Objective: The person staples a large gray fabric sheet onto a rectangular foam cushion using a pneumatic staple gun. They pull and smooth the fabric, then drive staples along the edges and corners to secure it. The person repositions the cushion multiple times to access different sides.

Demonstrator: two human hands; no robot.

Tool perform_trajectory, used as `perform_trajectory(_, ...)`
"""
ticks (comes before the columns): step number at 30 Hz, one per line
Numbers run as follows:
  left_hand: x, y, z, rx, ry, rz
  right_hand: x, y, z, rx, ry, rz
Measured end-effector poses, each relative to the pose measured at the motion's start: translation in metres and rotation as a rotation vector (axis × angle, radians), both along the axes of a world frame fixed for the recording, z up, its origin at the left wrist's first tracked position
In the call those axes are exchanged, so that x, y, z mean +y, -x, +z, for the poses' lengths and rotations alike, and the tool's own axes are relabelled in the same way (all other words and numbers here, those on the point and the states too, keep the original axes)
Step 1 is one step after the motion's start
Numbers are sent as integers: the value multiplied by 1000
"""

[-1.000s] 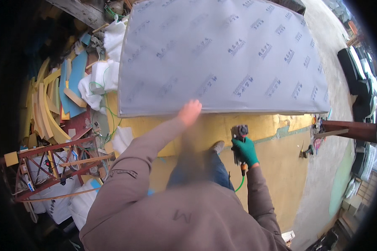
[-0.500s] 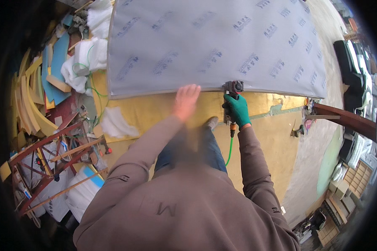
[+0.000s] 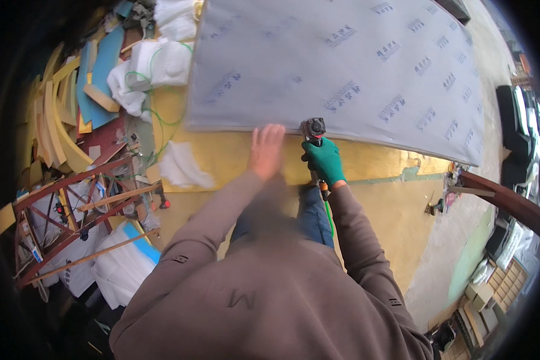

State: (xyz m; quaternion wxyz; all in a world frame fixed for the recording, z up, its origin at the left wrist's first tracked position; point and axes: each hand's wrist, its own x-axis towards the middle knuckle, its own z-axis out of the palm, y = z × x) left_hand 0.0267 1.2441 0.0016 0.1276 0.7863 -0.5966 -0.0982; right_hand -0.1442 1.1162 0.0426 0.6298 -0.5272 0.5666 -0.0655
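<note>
A large flat panel wrapped in grey fabric with dark blue print stretches across the top of the view. My right hand, in a green glove, grips an air staple gun whose head is at the panel's near edge. From its handle a green air hose runs down past my leg. My bare left hand lies with fingers stretched out at the same edge, a short way left of the staple gun. It holds nothing, and its lower part is slightly blurred.
Foam offcuts and white wadding are heaped at the left. Below them stands a dark red metal frame. A dark red beam juts in at the right, beside small tools. Yellow sheeting lies under the panel.
My right hand and the staple gun have moved left along the panel's edge, closer to my left hand. The panel and surroundings have shifted and turned slightly in the view.
</note>
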Motion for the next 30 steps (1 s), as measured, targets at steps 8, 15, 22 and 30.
perform_trajectory(8,36,-47,16,15,-75,106,24,-67,-44,-132,88,159)
perform_trajectory(15,108,-62,-5,135,28,357,24,-85,-30,-107,200,239)
perform_trajectory(22,331,-24,-25,531,-1116,133,53,138,5,-54,108,-140)
perform_trajectory(30,396,-18,-20,756,-1047,505,303,313,-10,307,-206,-546)
